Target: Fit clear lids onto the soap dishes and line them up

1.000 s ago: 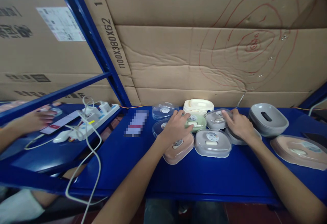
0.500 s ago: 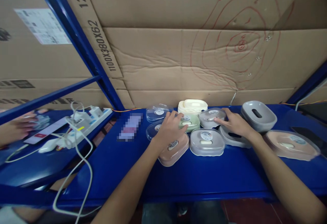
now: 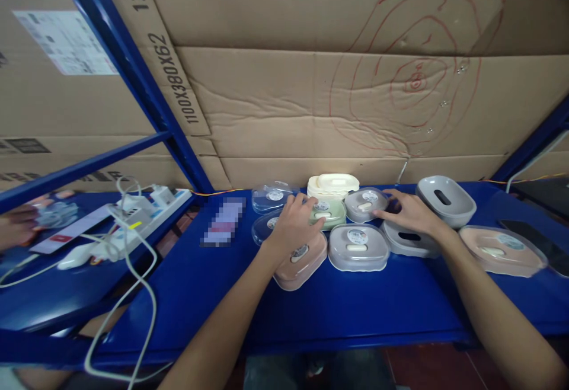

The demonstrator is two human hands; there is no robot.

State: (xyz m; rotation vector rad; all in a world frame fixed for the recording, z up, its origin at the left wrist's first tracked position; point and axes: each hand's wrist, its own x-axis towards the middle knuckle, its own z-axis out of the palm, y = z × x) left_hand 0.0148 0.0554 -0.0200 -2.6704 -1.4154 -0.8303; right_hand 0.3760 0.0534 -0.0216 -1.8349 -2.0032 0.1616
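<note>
**Hands on the soap-dish cluster**

Since the earlier frame, the right hand (image 3: 411,213) has shifted slightly right; the dishes have not moved. The left hand (image 3: 296,224) lies loosely curled, fingers resting on the green dish (image 3: 329,213), palm over the pink dish (image 3: 302,262). The right hand is open, fingertips touching the grey lidded dish (image 3: 365,203). That dish sits at mid-table (image 3: 355,313), long axis left-to-right, lid upward. A cream stack (image 3: 333,185) stands behind.

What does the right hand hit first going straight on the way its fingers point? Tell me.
The right hand points leftward; its fingertips are about at the grey lidded box, so likely that box, though depth is unclear.
</note>
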